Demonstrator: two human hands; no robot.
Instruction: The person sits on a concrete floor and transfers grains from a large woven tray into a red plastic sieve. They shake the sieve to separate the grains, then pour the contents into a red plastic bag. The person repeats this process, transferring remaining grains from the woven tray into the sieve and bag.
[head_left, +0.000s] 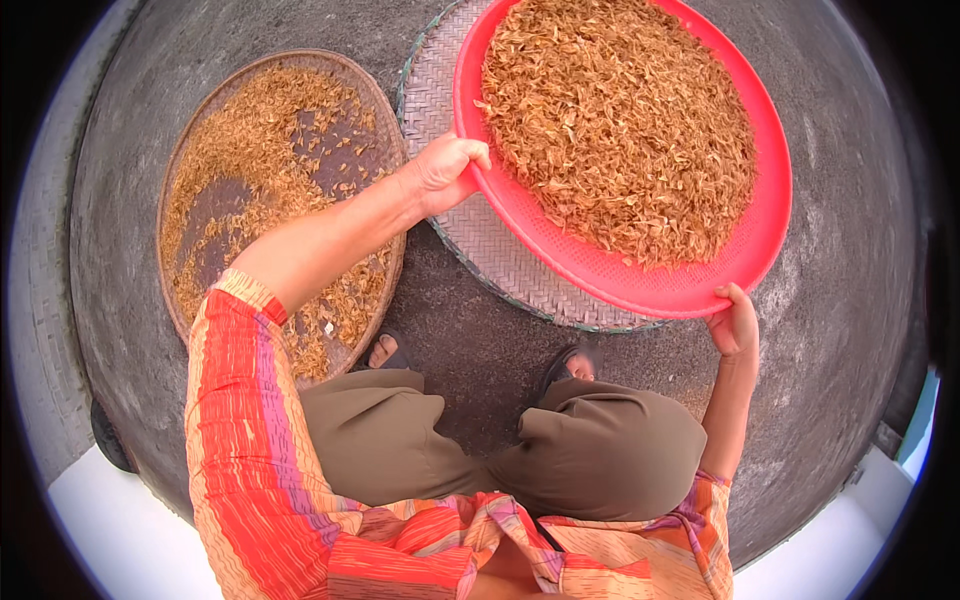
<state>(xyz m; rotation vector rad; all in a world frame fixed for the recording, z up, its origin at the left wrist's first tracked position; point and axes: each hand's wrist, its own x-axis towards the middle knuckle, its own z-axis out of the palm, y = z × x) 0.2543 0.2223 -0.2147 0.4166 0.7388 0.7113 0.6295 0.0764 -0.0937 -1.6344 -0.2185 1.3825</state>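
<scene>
A round red plastic sieve tray (772, 180) is held up in front of me, with a thick heap of dry golden-brown flakes (622, 127) spread over its mesh. My left hand (450, 169) grips its left rim, thumb on top. At the lower right rim, my right hand (733, 321) holds on with the thumb over the edge. Beneath the tray lies a flat woven bamboo mat or tray (487, 240) with a green-bound edge, partly covered by it. My left forearm crosses over a round rattan-rimmed tray (397, 135) with similar flakes (255, 112) scattered in it.
Rough dark concrete ground (465, 352) lies around the trays. My sandalled feet (384, 351) stand close to the rims. A paved strip (45, 315) runs along the far left, and a dark round object (111, 439) sits at lower left beside a white surface (127, 525).
</scene>
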